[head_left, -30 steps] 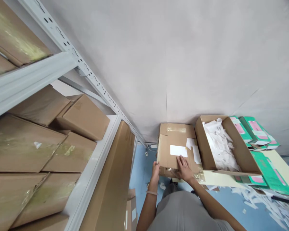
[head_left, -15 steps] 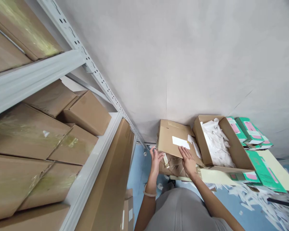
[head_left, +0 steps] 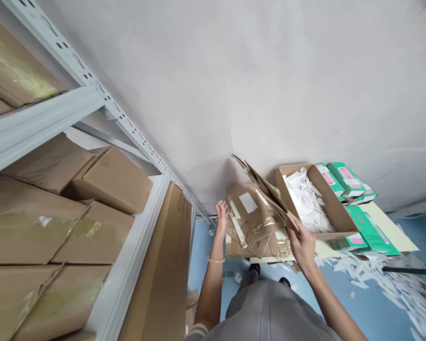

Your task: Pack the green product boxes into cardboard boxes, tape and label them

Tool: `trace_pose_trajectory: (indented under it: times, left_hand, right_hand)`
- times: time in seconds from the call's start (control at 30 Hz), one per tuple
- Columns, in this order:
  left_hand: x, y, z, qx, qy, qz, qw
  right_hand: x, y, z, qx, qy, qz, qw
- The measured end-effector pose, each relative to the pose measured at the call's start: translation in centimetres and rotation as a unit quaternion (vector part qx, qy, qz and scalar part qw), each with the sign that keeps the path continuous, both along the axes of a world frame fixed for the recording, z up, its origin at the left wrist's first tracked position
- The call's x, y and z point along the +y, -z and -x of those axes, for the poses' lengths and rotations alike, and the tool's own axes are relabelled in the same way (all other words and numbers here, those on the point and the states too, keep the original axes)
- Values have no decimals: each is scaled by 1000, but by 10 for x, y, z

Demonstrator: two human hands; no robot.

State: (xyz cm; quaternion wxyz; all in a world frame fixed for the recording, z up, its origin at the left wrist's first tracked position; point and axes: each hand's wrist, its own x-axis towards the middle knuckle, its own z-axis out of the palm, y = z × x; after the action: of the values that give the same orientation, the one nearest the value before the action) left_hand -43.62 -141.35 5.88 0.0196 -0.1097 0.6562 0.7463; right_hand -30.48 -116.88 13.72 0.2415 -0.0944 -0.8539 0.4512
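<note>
My right hand point(head_left: 301, 242) grips the near edge of a folded flat cardboard box point(head_left: 264, 187), which stands tilted on edge over the pile. Below it lies another flattened cardboard box point(head_left: 243, 215) with a white label and strips of clear tape. More crumpled cardboard shows beneath that one. Beside the left edge of the pile is my left hand point(head_left: 221, 213), raised with fingers apart and slightly bent, holding nothing. An open carton point(head_left: 337, 213) filled with white paper scraps stands to the right of the tilted cardboard.
Green and pink boxes point(head_left: 372, 229) sit right of the carton on a pale yellow tabletop point(head_left: 394, 229). White paper strips point(head_left: 379, 279) litter the blue floor. On the left, a metal rack point(head_left: 128, 255) holds brown cartons point(head_left: 28, 222). A grey wall rises behind the table.
The top flattened cardboard has been lifted from lying flat to a steep tilt, baring the labelled one underneath. My right hand has moved from its surface to its edge; my left hand is slightly farther left.
</note>
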Motion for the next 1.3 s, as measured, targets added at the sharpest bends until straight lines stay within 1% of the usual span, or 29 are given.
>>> trace_pose_trajectory:
  times: [0.13, 0.3, 0.4, 0.47, 0.53, 0.6, 0.73, 0.83, 0.97, 1.17, 1.3]
  left_hand:
    - [21, -6, 31, 29, 43, 33, 998]
    - [39, -9, 58, 42, 82, 79, 993]
    - [47, -11, 70, 43, 99, 103, 989]
    - [51, -13, 76, 52, 98, 123, 986]
    - [53, -15, 81, 70, 84, 138, 984]
    - [55, -17, 83, 93, 68, 161, 980]
    - [55, -24, 82, 123, 59, 223, 965]
    - [57, -29, 79, 133, 72, 242, 958]
    - [62, -29, 73, 123, 95, 230, 961]
    - [74, -21, 68, 139, 133, 215, 958]
    - [80, -26, 68, 132, 134, 204, 961]
  right_hand:
    - [19, -12, -2, -6, 62, 94, 994]
    - [45, -16, -9, -2, 135, 208, 969]
    - [58, -13, -15, -5, 138, 290, 947]
    - [63, -10, -17, -2, 131, 340, 931]
    - [66, -8, -17, 3, 131, 372, 919]
    - [66, -6, -16, 5, 135, 389, 911]
    - [66, -5, -11, 5, 141, 415, 899]
    - [67, -5, -6, 3, 143, 418, 897]
    - [65, -6, 2, 6, 124, 388, 913]
    - [57, -9, 9, -13, 82, 333, 939]
    - [44, -17, 10, -23, 48, 278, 959]
